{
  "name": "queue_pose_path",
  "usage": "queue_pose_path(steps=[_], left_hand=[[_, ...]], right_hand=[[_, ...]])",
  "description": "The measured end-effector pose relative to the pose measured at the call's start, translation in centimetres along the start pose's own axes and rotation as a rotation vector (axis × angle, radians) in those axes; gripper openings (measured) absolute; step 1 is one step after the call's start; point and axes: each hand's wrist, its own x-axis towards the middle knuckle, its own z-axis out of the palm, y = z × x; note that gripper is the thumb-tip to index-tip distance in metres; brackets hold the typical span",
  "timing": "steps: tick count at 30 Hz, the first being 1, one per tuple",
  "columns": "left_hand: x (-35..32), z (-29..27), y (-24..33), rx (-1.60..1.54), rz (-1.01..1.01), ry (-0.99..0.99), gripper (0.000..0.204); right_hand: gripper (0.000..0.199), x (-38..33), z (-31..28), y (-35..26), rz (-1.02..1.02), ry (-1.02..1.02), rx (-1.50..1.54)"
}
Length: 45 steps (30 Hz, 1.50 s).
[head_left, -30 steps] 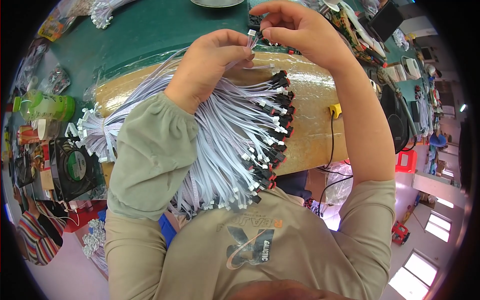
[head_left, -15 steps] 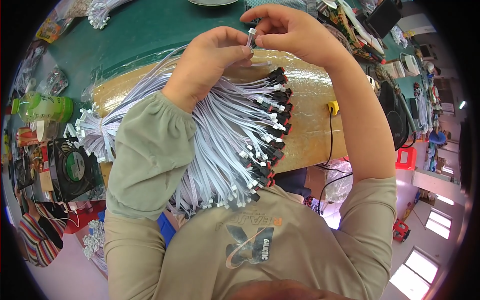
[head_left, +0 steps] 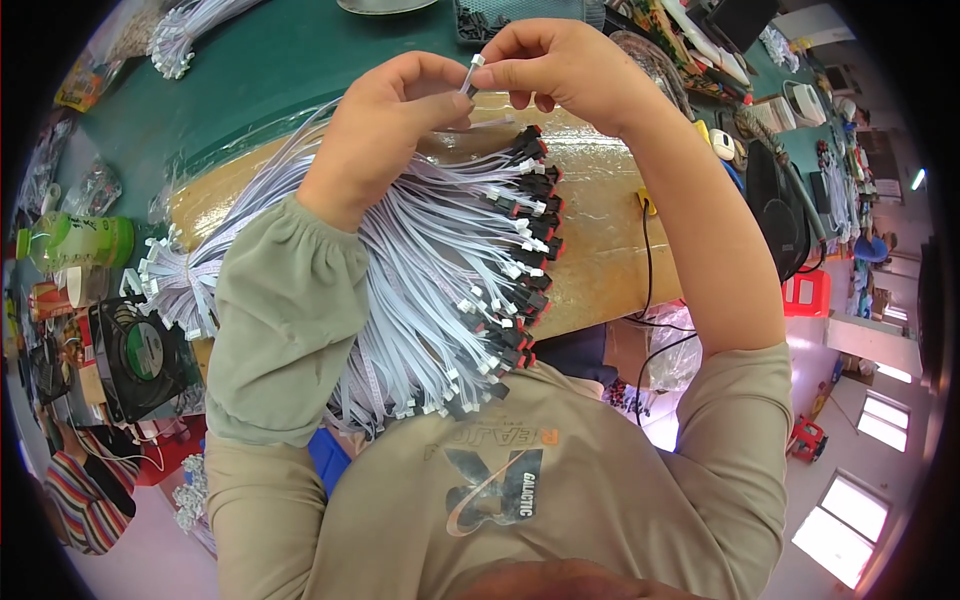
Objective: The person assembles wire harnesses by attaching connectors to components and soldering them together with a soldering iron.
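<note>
Above the far edge of the cable pile, my left hand (head_left: pixel 385 120) pinches a white cable near its end, between thumb and forefinger. A small white connector (head_left: pixel 477 62) sticks up at that end, with something dark just below it. My right hand (head_left: pixel 570 75) has thumb and forefinger closed at the connector, touching it from the right; its other fingers are curled. Beneath my left wrist spreads a thick bundle of flat white cables (head_left: pixel 420 270). White plugs and black-and-red connectors (head_left: pixel 540 215) line its right end, and white plugs (head_left: pixel 165 280) cluster at its left.
The bundle lies on a brown, tape-covered board (head_left: pixel 600 240) on a green table (head_left: pixel 270 70). A mesh basket (head_left: pixel 530 15) with black parts stands beyond my hands. To the left are a green bottle (head_left: pixel 85 242) and a black fan (head_left: pixel 140 355). A black cord (head_left: pixel 648 270) hangs by my right forearm.
My right thumb and forefinger have closed in on the connector; the forefinger was raised apart before. Both hands and the whole scene sit slightly further left in view, and more of the mesh basket shows.
</note>
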Motion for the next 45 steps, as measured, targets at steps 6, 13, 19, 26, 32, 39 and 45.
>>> queue_pose_path(steps=[6,13,19,26,32,39,45], left_hand=[[-0.1,0.6,0.3,0.042,-0.004,0.048,0.021],[0.1,0.2,-0.2,0.047,0.018,0.006,0.018],[0.2,-0.1,-0.3,0.012,0.010,0.003,0.016],[0.0,0.2,0.1,0.040,-0.048,0.098,0.022],[0.1,0.0,-0.1,0.119,-0.057,0.076,0.025],[0.0,0.5,0.2,0.068,-0.034,0.051,0.025],[0.1,0.2,0.0,0.071,-0.026,0.047,0.025]], right_hand=[[0.021,-0.2,0.1,0.5,-0.008,-0.027,0.112],[0.022,-0.7,0.2,0.9,0.006,-0.053,0.179],[0.022,-0.6,-0.8,2.4,0.027,0.150,0.215],[0.043,-0.5,-1.0,7.2,0.194,0.387,-0.580],[0.036,0.2,0.0,8.8,0.092,0.443,-0.741],[0.027,-1.4,-0.5,8.0,0.151,0.398,-0.100],[0.030,-2.8,0.4,5.2,0.130,0.249,0.491]])
